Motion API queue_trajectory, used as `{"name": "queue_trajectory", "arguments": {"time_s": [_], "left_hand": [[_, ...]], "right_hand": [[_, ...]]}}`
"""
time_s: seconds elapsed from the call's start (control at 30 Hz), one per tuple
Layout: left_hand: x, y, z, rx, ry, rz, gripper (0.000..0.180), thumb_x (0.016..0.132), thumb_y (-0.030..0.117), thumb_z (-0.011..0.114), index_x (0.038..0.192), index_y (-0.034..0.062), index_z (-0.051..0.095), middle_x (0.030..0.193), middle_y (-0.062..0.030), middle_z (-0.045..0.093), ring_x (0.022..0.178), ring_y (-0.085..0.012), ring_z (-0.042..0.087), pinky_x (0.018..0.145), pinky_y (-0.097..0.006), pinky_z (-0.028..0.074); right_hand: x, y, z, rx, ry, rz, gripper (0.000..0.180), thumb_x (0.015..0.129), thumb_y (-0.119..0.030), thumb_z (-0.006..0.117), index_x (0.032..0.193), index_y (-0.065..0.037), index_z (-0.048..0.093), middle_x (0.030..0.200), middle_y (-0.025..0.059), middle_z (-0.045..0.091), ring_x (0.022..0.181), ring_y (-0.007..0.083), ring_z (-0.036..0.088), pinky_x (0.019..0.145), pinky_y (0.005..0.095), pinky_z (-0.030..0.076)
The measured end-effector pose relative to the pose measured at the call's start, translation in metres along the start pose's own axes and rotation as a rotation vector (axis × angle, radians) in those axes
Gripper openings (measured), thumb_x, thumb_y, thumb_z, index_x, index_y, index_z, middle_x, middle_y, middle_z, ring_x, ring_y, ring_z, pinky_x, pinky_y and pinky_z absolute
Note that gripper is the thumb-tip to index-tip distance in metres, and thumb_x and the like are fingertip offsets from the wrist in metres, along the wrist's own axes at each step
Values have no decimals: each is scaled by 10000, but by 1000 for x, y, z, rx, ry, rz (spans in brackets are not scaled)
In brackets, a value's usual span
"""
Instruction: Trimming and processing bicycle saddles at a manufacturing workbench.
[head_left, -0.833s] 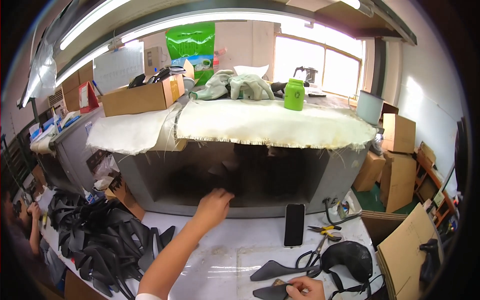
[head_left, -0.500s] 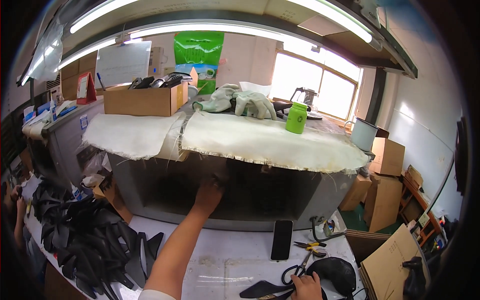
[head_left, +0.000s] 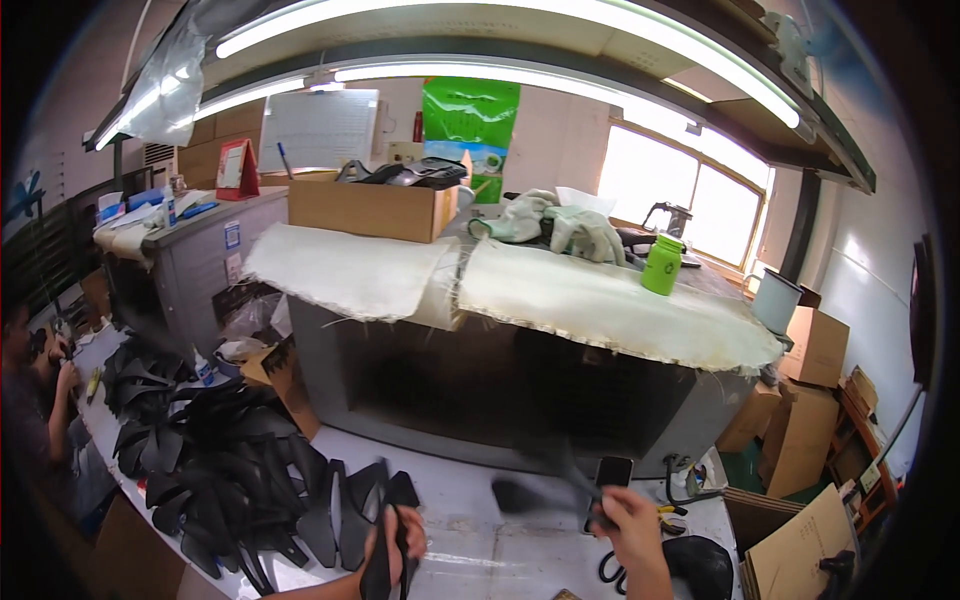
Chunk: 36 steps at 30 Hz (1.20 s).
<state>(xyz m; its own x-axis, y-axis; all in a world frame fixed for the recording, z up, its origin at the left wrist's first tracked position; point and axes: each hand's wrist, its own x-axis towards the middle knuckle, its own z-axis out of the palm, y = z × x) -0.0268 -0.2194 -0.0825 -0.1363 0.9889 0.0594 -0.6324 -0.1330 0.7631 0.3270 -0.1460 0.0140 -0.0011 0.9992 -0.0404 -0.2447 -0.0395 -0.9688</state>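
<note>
Low at the centre, my left hand (head_left: 408, 538) is closed around thin black curved pieces (head_left: 377, 552), which stand up from its fingers near the heap. My right hand (head_left: 632, 522) pinches another black curved piece (head_left: 525, 496), blurred by motion, whose broad end points left above the white tabletop (head_left: 470, 548). Behind that hand lies a phone (head_left: 617, 470), partly covered. Pliers with yellow handles (head_left: 673, 515) and the black loops of scissors (head_left: 608, 568) sit close to my right wrist. A large heap of similar black pieces (head_left: 225, 480) spreads to the left.
Across the table's back stands a grey metal box (head_left: 325, 370) with a dark front opening and white cloth (head_left: 610, 310) on top. A green jar (head_left: 662, 265), gloves (head_left: 585, 232) and a carton (head_left: 360, 208) rest up there. A rounded black object (head_left: 697, 566) lies right; another person (head_left: 50, 420) works far left.
My left hand has come out of the box's dark opening and down to the table, with black pieces in it. My right hand has risen from beside the scissors, lifting a black piece.
</note>
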Motion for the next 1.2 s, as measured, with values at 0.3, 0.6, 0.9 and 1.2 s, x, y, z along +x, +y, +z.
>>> {"name": "queue_trajectory", "arguments": {"time_s": [0.3,0.6,0.9,1.2], "left_hand": [[-19,-16,-12,-14,-47,-328,569,1113,511,295,1096,-20,499,663,-17,354,559,-144,382,613,-331,438],[-20,-2,10,25,-58,-442,507,1130,384,354,1348,-69,416,717,-14,375,589,-115,384,619,-316,428],[-28,-25,-8,21,-130,-268,441,1096,261,473,1468,30,422,632,40,359,503,-80,364,503,-253,364],[-29,-13,11,20,-123,-335,397,1096,308,486,1378,29,495,601,49,359,479,-69,382,472,-232,337]], "right_hand": [[128,49,135,305,-24,31,529,968,54,579,1441,150,361,1459,246,410,1319,364,501,1159,411,443],[138,50,163,202,-48,-64,637,960,54,508,1546,99,265,1605,274,275,1460,340,350,1199,403,357],[150,3,125,-987,38,-907,308,926,-124,627,1211,-21,684,1380,252,590,1297,437,543,1117,476,431],[214,-86,47,-1307,52,-1081,189,910,-161,672,1048,-53,742,1032,175,733,1004,382,682,923,478,520]]}}
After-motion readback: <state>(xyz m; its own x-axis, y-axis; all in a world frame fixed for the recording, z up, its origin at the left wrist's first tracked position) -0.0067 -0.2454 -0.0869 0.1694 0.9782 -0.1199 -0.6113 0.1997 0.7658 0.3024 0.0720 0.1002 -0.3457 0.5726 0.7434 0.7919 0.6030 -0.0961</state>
